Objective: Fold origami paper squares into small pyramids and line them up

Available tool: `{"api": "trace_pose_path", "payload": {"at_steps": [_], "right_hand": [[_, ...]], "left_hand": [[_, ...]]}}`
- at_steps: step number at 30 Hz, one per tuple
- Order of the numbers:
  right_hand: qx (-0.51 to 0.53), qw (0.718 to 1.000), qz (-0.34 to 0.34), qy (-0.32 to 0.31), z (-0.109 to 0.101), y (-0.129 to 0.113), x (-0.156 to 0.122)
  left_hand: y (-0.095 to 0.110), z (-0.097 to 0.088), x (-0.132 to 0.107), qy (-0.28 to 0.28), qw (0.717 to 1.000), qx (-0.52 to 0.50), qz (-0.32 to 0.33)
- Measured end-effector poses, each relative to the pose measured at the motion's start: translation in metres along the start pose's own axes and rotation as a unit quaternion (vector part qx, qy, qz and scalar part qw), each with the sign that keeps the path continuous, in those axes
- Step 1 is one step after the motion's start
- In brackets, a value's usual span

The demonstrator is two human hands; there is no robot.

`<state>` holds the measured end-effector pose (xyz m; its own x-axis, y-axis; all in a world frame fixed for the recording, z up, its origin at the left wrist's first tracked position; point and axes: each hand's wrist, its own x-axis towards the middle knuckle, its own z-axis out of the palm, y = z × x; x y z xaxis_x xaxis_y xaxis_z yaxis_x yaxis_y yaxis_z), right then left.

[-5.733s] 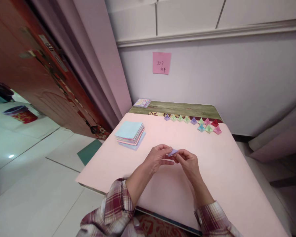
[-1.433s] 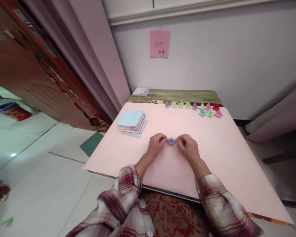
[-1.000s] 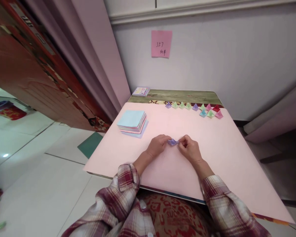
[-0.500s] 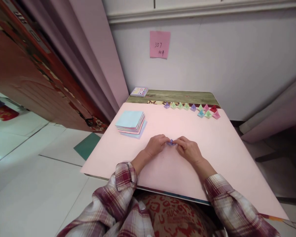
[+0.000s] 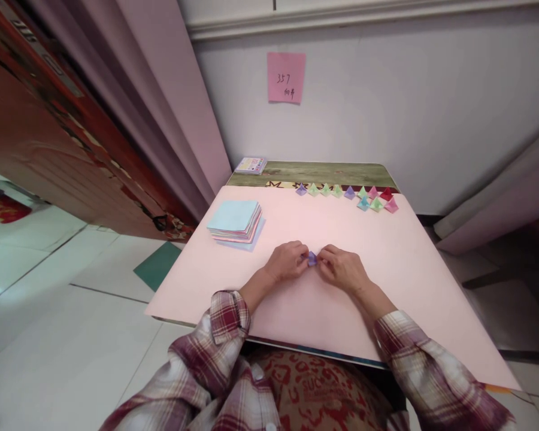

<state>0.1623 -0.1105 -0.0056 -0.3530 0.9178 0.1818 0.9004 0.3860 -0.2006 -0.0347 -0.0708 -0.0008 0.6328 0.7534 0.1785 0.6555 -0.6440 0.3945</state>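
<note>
Head camera: both bare hands over the pink sheet [image 5: 323,314] on the table, fingertips near each other, with one small folded purple paper piece [image 5: 312,258] between them. Left hand [image 5: 288,261] pinches its left side, thumb and fingers together; right hand [image 5: 340,267] pinches its right side the same way. Fingers hide part of the folds; cannot tell whether the piece touches the sheet or sits just above it.

Left of the hands, farther back: a stack of square coloured paper [image 5: 234,216], light blue on top, a bluish sheet jutting out beneath. Toward the far right edge, well apart from the hands: folded paper pieces in two rows. Back row of eight, purple [image 5: 300,189] at the left end, red [image 5: 387,194] at the right; front row of three, blue [image 5: 363,204], green [image 5: 376,205], pink [image 5: 391,205]. Pink note [image 5: 286,78], handwritten "357", on the wall behind.
</note>
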Motion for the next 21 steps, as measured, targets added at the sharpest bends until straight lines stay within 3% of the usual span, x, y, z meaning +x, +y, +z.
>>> {"api": "trace_pose_path", "payload": {"at_steps": [4, 8, 13, 21], "right_hand": [[-0.022, 0.995, 0.089, -0.031, -0.008, -0.011, 0.01], [-0.022, 0.985, 0.152, -0.081, -0.013, -0.021, 0.019], [-0.02, 0.973, 0.195, -0.123, -0.018, -0.03, 0.028], [-0.031, 0.968, 0.214, -0.128, -0.018, -0.039, 0.033]], "left_hand": [[0.007, 0.001, 0.01, -0.018, 0.997, 0.021, -0.079], [0.009, 0.0, 0.021, -0.073, 0.987, 0.021, -0.139], [0.012, -0.002, 0.032, -0.114, 0.979, 0.025, -0.165], [0.031, -0.006, 0.042, -0.142, 0.962, 0.062, -0.223]]}}
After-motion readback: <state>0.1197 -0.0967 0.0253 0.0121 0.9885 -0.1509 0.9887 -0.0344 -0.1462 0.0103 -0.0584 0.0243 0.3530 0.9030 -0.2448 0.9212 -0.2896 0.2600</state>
